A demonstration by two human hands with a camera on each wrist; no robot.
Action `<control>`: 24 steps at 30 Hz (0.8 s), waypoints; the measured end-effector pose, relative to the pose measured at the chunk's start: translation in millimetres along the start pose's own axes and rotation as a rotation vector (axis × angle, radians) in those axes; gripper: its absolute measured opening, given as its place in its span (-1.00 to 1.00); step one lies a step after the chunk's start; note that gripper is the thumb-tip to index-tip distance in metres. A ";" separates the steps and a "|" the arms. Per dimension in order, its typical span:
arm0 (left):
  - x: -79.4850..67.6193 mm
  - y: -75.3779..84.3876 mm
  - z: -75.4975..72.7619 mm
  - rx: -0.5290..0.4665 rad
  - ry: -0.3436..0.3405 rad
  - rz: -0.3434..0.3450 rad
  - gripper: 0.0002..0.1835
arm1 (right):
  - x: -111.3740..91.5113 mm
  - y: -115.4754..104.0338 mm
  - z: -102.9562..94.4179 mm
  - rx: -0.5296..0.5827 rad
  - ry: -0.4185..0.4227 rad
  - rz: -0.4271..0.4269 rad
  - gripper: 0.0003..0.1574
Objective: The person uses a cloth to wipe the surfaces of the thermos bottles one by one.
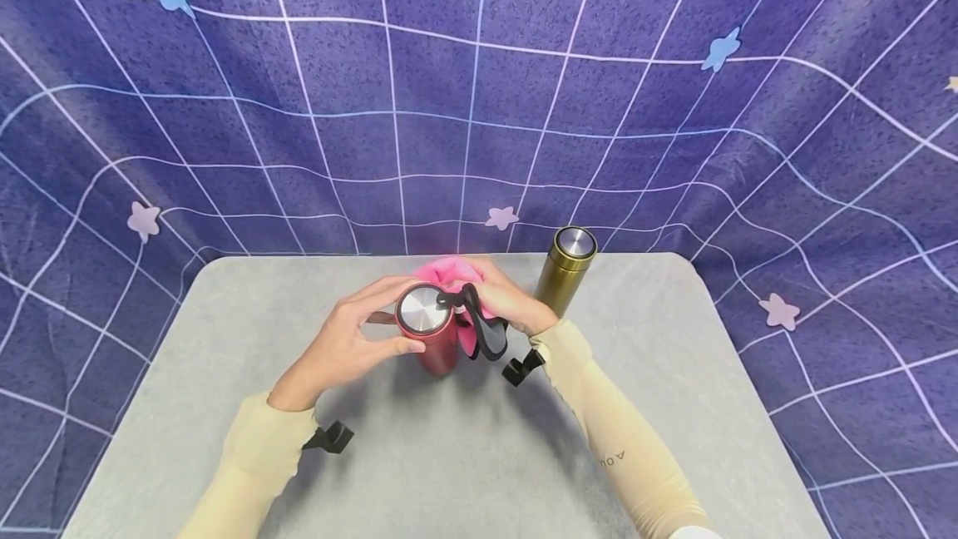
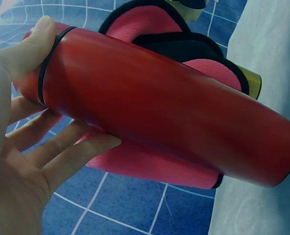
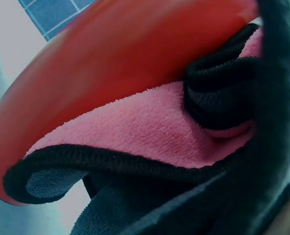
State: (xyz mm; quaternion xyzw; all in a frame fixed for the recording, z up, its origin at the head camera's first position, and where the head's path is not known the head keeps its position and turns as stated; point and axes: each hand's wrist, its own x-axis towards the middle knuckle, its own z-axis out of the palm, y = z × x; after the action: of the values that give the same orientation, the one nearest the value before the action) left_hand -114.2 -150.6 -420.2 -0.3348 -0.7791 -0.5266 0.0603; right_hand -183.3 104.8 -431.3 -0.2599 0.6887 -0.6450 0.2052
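My left hand (image 1: 352, 335) grips a red thermos (image 1: 440, 356) around its top, thumb on the near side and fingers on the far side. The thermos has a silver disc on its lid and a black ring under it in the left wrist view. I cannot tell whether its base touches the table. On the other side, my right hand (image 1: 512, 298) holds a pink and dark grey cloth (image 3: 130, 127) with black edging against the thermos. Folds of this cloth cover most of the right fingers, and part of it hangs toward me.
A gold thermos (image 1: 565, 277) stands behind my right hand, near the table's back edge. The grey table (image 1: 419, 472) is bordered by a blue-purple grid-patterned curtain (image 1: 434, 148) at the back and sides. Black wrist mounts (image 1: 334, 437) hang below both sleeves.
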 end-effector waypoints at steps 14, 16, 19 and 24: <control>2.3 7.1 -2.8 -0.019 -0.006 0.009 -0.16 | -3.4 13.6 -3.0 -0.033 0.003 0.024 -0.34; 2.9 9.1 -3.4 -0.024 -0.006 0.017 -0.16 | -3.2 15.6 -3.8 -0.040 -0.002 0.026 -0.34; 4.3 11.3 -4.5 -0.030 -0.005 0.034 -0.16 | -2.0 19.1 -5.0 -0.007 -0.015 0.032 -0.34; 6.7 11.3 -6.6 -0.029 -0.003 0.042 -0.16 | 2.0 24.5 -6.1 0.049 -0.022 0.069 -0.35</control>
State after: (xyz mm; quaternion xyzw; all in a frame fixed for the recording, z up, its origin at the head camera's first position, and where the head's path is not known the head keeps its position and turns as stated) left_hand -114.5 -150.7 -405.5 -0.3530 -0.7641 -0.5360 0.0653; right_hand -191.0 109.2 -455.0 -0.2381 0.6790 -0.6512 0.2412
